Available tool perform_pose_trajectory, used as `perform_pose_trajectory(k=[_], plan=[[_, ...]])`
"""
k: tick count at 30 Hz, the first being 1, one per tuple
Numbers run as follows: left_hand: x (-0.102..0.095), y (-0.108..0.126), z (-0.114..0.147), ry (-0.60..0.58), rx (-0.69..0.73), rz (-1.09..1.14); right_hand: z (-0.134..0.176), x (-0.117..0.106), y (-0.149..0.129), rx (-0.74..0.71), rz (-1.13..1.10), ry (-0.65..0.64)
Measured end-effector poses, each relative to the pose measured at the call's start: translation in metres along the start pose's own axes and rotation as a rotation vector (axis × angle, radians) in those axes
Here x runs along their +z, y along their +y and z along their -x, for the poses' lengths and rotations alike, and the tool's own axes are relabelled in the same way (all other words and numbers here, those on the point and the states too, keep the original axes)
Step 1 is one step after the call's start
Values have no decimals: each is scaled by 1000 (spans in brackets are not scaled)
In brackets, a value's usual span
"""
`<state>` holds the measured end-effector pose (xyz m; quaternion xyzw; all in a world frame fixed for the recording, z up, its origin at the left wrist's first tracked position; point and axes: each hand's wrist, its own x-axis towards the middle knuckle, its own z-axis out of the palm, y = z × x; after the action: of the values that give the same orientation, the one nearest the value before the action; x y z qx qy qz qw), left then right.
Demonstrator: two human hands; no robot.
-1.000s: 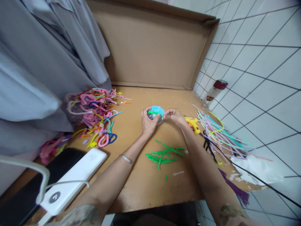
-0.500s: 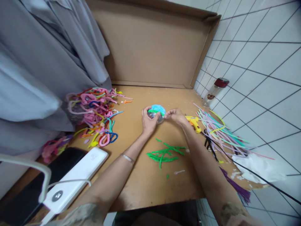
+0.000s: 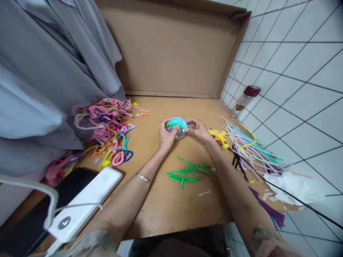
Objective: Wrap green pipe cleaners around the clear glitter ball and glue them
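A clear plastic ball [image 3: 179, 133], its top wrapped in light blue pipe cleaner with a green pipe cleaner [image 3: 171, 125] round the middle, is in my hands above the table. My left hand [image 3: 166, 135] grips its left side, thumb across the front. At the right edge, my right hand [image 3: 197, 129] has its fingertips pressed to the ball near the green band's end. Whatever is between those fingertips is too small to make out. Cut green pipe cleaner pieces [image 3: 186, 175] lie on the table nearer me. A yellow glue gun [image 3: 220, 138] lies beside my right wrist.
Tangled pipe cleaners [image 3: 107, 125] are heaped at left, near a white power bank [image 3: 85, 203]. Pastel pipe cleaners [image 3: 249, 146], a glue-gun cord [image 3: 289, 198], a red-lidded jar [image 3: 243, 101] and white tissue [image 3: 292, 187] stand or lie at right. Cardboard [image 3: 174, 50] stands behind.
My right hand's fingers have closed in against the ball's right edge, where they were slightly off it. My left hand still holds the ball. The whole view has shifted slightly.
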<state>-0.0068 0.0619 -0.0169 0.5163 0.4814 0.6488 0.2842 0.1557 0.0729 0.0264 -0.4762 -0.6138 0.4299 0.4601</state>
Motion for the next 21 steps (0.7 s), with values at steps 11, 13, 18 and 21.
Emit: perform_pose_trajectory(k=[11,13,18,21], plan=[[0,0,0,-24,-8,2,1,4,1,44,-129,1],[2,3,1,-11,5,-30,2,4,0,48,-124,2],[2,5,2,0,20,-82,2,6,-2,50,-137,26],[3,4,1,8,29,-81,2,8,-3,55,-133,42]])
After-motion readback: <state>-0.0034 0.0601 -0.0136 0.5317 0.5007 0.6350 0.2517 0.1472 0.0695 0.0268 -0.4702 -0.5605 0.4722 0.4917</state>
